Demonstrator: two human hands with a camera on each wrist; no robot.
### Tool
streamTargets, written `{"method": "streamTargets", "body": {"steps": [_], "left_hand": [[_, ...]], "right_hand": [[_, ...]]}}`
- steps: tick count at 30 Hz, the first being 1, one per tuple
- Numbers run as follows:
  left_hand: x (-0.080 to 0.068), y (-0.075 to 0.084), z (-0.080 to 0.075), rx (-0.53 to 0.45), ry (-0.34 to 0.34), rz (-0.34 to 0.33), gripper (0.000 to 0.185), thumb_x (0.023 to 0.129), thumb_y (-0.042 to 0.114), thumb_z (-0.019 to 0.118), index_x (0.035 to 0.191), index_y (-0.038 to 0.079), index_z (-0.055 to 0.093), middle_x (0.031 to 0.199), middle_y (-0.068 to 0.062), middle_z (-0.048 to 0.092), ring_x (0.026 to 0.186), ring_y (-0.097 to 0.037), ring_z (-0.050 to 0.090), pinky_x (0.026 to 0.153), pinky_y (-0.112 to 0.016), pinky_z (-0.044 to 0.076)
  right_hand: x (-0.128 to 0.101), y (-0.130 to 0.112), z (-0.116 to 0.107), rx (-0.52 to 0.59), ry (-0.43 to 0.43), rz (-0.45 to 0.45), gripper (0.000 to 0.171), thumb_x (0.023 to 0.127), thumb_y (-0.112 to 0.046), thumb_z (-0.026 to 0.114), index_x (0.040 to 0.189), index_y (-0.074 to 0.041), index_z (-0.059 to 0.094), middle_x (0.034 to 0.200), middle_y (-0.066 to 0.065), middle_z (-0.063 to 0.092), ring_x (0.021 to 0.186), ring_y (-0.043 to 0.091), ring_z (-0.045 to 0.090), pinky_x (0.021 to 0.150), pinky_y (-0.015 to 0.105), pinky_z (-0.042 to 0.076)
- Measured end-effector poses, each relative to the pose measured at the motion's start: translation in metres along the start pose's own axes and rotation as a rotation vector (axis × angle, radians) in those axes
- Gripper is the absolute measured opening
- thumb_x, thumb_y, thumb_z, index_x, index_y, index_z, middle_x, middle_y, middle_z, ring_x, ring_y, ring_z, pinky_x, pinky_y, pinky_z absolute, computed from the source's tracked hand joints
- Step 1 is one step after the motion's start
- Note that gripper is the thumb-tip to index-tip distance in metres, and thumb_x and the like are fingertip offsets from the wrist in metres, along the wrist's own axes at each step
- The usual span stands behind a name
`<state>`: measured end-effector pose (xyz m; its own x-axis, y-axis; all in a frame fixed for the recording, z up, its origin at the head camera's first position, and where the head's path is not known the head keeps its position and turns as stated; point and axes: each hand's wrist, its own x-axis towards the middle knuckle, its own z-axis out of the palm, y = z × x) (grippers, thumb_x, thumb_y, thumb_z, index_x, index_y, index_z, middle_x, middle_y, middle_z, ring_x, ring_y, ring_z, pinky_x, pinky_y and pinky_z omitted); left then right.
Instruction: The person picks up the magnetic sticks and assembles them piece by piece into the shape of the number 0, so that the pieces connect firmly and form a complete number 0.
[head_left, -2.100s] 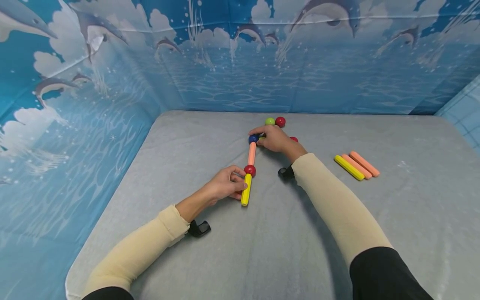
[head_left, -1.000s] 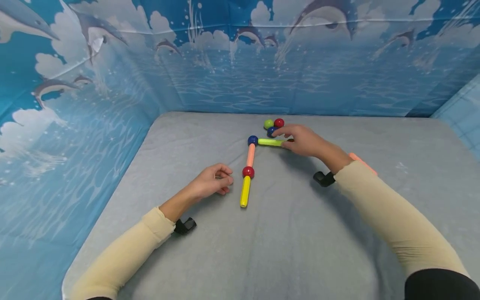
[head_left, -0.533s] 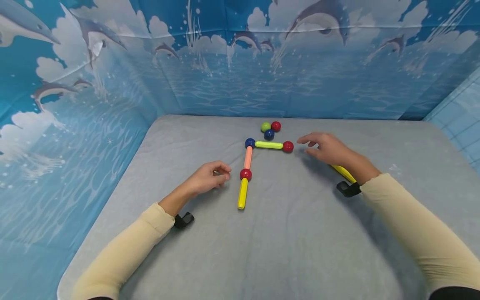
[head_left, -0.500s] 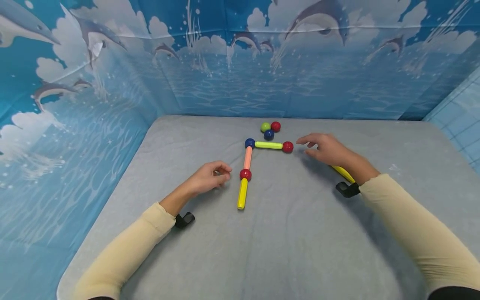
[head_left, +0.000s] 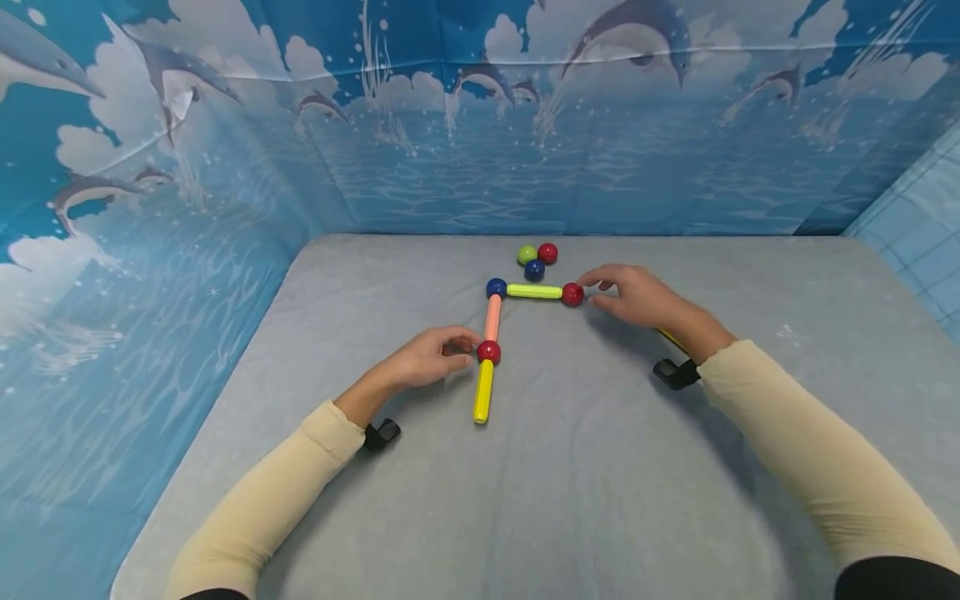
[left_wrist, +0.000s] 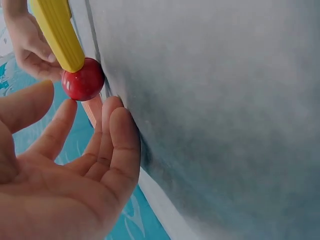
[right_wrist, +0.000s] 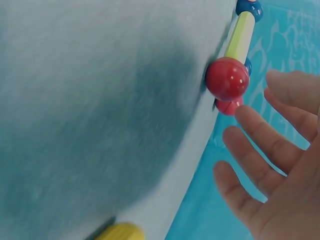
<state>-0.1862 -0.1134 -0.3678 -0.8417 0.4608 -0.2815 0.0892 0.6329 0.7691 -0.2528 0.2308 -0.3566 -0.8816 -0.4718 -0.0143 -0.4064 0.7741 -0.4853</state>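
Head view: left hand w/ loosely curled fingers, tips just beside the glossy red ball joining the yellow rod and peach rod; grasps nothing. Left wrist view shows fingers relaxed next to that ball. Right hand relaxed, fingertips at or near the red ball at the end of the lime-green rod; contact unclear. Both balls lie on grey cloth tabletop. Three loose balls (green, red, blue) sit just behind the lime-green rod.
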Motion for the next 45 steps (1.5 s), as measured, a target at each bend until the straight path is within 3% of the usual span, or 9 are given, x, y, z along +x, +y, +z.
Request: {"method": "streamTargets", "body": {"steps": [6, 13, 18, 25, 33, 39, 45], "left_hand": [[0.007, 0.003, 0.000, 0.037, 0.005, -0.015, 0.037, 0.098, 0.018, 0.060, 0.135, 0.021, 0.059, 0.137, -0.010, 0.059, 0.117, -0.028, 0.057, 0.090, -0.037, 0.053], [0.022, 0.005, 0.002, 0.023, -0.033, -0.001, 0.038, 0.099, 0.019, 0.059, 0.137, 0.021, 0.058, 0.138, -0.007, 0.060, 0.119, -0.024, 0.058, 0.098, -0.037, 0.051], [0.030, 0.003, 0.002, 0.010, -0.062, -0.007, 0.032, 0.098, 0.018, 0.062, 0.130, 0.020, 0.064, 0.133, -0.006, 0.063, 0.115, -0.021, 0.056, 0.091, -0.031, 0.050], [0.035, 0.005, 0.001, -0.031, -0.078, -0.047, 0.031, 0.099, 0.017, 0.061, 0.130, 0.020, 0.065, 0.131, -0.006, 0.064, 0.104, -0.020, 0.058, 0.079, -0.026, 0.049], [0.032, 0.003, 0.001, -0.050, -0.081, -0.033, 0.031, 0.098, 0.015, 0.062, 0.129, 0.017, 0.066, 0.126, -0.007, 0.066, 0.091, -0.017, 0.058, 0.072, -0.024, 0.048], [0.031, 0.003, 0.001, -0.060, -0.094, -0.028, 0.032, 0.098, 0.016, 0.061, 0.130, 0.016, 0.065, 0.127, -0.009, 0.065, 0.086, -0.016, 0.058, 0.070, -0.024, 0.049], [0.031, 0.004, 0.001, -0.057, -0.095, -0.039, 0.033, 0.099, 0.017, 0.061, 0.132, 0.018, 0.065, 0.128, -0.008, 0.065, 0.090, -0.017, 0.059, 0.072, -0.024, 0.050]], "right_hand": [[0.021, -0.008, 0.007, -0.004, 0.053, 0.011, 0.036, 0.097, -0.012, 0.058, 0.132, -0.003, 0.061, 0.129, 0.019, 0.064, 0.116, 0.037, 0.059, 0.096, 0.055, 0.049], [0.054, -0.019, 0.019, 0.036, 0.093, 0.146, 0.039, 0.097, -0.015, 0.054, 0.135, -0.005, 0.059, 0.127, 0.022, 0.063, 0.117, 0.037, 0.056, 0.097, 0.054, 0.048], [0.071, -0.026, 0.029, 0.061, 0.125, 0.238, 0.042, 0.098, -0.018, 0.054, 0.137, -0.003, 0.056, 0.131, 0.022, 0.061, 0.120, 0.037, 0.055, 0.102, 0.053, 0.047], [0.086, -0.035, 0.044, 0.049, 0.197, 0.293, 0.046, 0.097, -0.024, 0.061, 0.136, -0.001, 0.056, 0.131, 0.021, 0.061, 0.120, 0.037, 0.055, 0.103, 0.051, 0.046], [0.091, -0.044, 0.055, -0.013, 0.213, 0.326, 0.042, 0.097, -0.024, 0.062, 0.133, -0.003, 0.056, 0.131, 0.021, 0.062, 0.120, 0.037, 0.058, 0.100, 0.050, 0.049], [0.086, -0.047, 0.053, -0.048, 0.222, 0.299, 0.040, 0.096, -0.022, 0.063, 0.132, -0.005, 0.058, 0.129, 0.020, 0.063, 0.118, 0.037, 0.059, 0.098, 0.050, 0.050], [0.074, -0.053, 0.045, -0.153, 0.268, 0.133, 0.037, 0.093, -0.018, 0.068, 0.128, -0.007, 0.062, 0.126, 0.018, 0.066, 0.115, 0.036, 0.059, 0.095, 0.050, 0.051]]}}
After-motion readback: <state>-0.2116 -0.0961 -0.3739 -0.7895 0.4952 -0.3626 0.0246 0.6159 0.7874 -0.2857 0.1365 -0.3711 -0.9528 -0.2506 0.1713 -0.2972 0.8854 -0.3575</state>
